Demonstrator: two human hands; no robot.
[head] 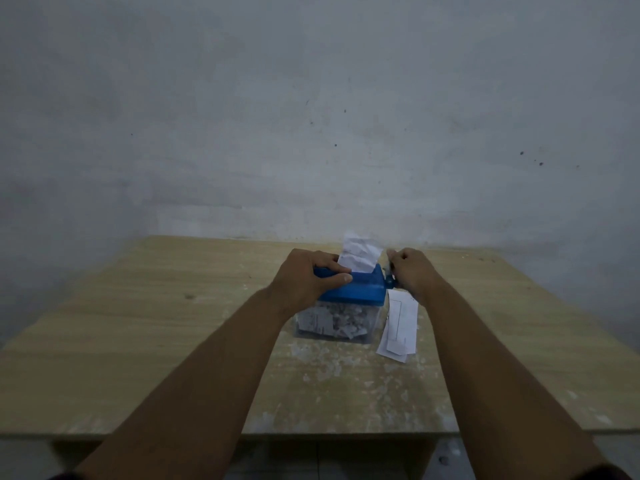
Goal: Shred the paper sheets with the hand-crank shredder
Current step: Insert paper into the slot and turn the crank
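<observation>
Head view: hand-crank shredder (360, 289) is standing midway between the left and right edges of the tabletop (138, 341), nearer the far edge, its blue top sitting on a clear bin (332, 322) that is holding white shreds. Left hand (308, 278) is gripping the left end of the blue top, thumb lying along the near side. Crumpled paper sheet (360, 254) is standing upright in the slot. Right hand (412, 271) is curling round the crank (390, 278) at the shredder's right end. Loose sheets (400, 323) are lying just right of the bin. White scraps (322, 368) are littering the tabletop toward the near edge.
</observation>
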